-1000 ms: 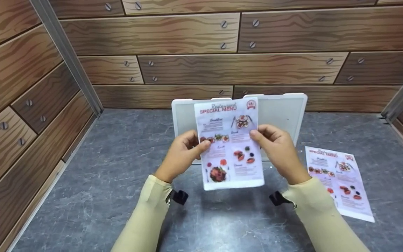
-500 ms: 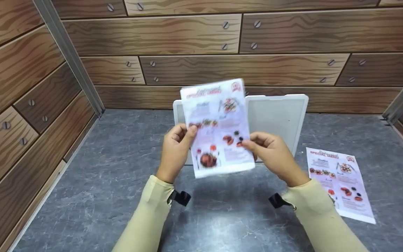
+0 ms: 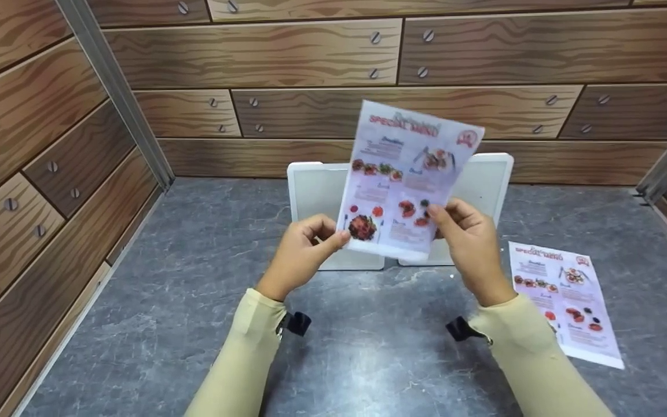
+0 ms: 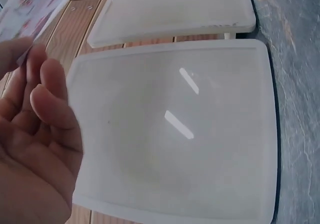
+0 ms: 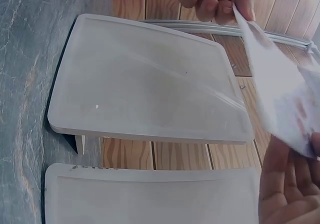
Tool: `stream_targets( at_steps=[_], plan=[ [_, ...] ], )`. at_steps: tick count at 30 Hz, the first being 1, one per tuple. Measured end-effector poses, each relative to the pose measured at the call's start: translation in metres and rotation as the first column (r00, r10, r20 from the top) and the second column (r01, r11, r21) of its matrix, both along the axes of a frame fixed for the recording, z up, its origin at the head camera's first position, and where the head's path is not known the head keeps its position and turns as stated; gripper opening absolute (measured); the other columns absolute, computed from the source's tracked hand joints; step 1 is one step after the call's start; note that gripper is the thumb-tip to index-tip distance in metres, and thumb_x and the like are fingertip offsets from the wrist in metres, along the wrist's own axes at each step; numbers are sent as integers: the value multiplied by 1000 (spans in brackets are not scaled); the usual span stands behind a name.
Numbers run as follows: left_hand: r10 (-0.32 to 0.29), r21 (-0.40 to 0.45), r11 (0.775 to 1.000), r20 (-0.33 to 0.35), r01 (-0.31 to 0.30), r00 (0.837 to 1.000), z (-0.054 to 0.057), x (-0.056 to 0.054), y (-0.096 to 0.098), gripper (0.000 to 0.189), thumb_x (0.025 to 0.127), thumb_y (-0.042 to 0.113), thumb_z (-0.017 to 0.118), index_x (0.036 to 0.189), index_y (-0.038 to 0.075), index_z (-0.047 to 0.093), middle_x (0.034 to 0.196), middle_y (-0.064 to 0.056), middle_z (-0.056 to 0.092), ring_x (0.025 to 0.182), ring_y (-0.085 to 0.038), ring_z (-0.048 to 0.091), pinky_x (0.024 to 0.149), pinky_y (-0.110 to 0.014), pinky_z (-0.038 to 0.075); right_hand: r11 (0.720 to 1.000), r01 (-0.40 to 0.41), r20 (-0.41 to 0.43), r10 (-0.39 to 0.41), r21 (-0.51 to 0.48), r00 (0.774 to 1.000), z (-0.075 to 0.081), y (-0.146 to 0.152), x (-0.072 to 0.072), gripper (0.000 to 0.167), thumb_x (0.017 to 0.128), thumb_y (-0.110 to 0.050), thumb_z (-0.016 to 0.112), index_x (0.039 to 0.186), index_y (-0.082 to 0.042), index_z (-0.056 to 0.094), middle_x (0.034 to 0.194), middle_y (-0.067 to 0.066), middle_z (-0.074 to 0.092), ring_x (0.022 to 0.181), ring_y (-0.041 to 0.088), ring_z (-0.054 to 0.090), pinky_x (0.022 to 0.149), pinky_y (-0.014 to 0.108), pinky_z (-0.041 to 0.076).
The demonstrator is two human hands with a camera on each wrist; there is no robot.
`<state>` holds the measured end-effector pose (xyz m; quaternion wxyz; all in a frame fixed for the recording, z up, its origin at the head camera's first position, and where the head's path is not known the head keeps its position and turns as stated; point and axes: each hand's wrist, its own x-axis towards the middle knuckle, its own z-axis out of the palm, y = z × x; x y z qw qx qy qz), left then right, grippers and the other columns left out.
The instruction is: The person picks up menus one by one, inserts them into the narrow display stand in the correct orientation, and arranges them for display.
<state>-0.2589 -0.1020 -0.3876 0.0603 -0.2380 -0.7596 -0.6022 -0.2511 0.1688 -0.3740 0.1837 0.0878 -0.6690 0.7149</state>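
A printed menu sheet (image 3: 397, 191) headed "SPECIAL MENU" is held up off the table, its top leaning to the right. My left hand (image 3: 301, 252) pinches its lower left corner between thumb and fingers; the left wrist view shows that corner at the fingertips (image 4: 37, 54). On the right edge, low down, my right hand (image 3: 472, 249) grips the sheet, thumb on the printed face. Behind the sheet stand two white framed panels, the left one (image 3: 317, 197) and the right one (image 3: 487, 185), partly covered by it in the head view.
A second, matching menu (image 3: 571, 307) lies flat on the grey marbled table (image 3: 154, 324), partly under my right forearm. Wood-print walls (image 3: 310, 55) rise at the back and both sides. Both panels lean back on the table, side by side with a narrow gap.
The menu in my hands first moved up and left, then right and higher, tipping over to the right. My left hand now pinches it at the lower corner instead of halfway up.
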Motion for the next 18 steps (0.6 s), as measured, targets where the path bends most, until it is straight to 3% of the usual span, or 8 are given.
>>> stream_targets(
  at_steps=[7, 13, 18],
  plan=[
    [13, -54, 998, 3, -13, 1000, 0, -1, -1, 17, 97, 22, 74, 90, 6, 73, 79, -12, 68, 65, -11, 51, 58, -24, 40, 994, 85, -59, -90, -72, 994, 0, 2, -2, 11, 101, -3, 65, 97, 3, 73, 78, 3, 73, 64, 12, 65, 64, 24, 55],
    [28, -69, 997, -19, -29, 999, -1, -2, -2, 14, 98, 20, 73, 97, 6, 72, 82, -1, 69, 69, -11, 55, 61, -24, 44, 990, 86, -62, -93, -111, 994, 0, 2, -1, 11, 100, -3, 66, 101, 5, 73, 83, 5, 75, 69, 14, 70, 69, 26, 57],
    [52, -116, 992, -20, -54, 998, 0, -3, -3, 12, 97, 20, 74, 94, 9, 74, 80, 2, 69, 69, -11, 57, 60, -25, 43, 988, 93, -67, -102, -127, 992, -1, 2, -3, 12, 100, -4, 66, 102, 6, 73, 85, 5, 76, 73, 15, 72, 71, 27, 58]
  ],
)
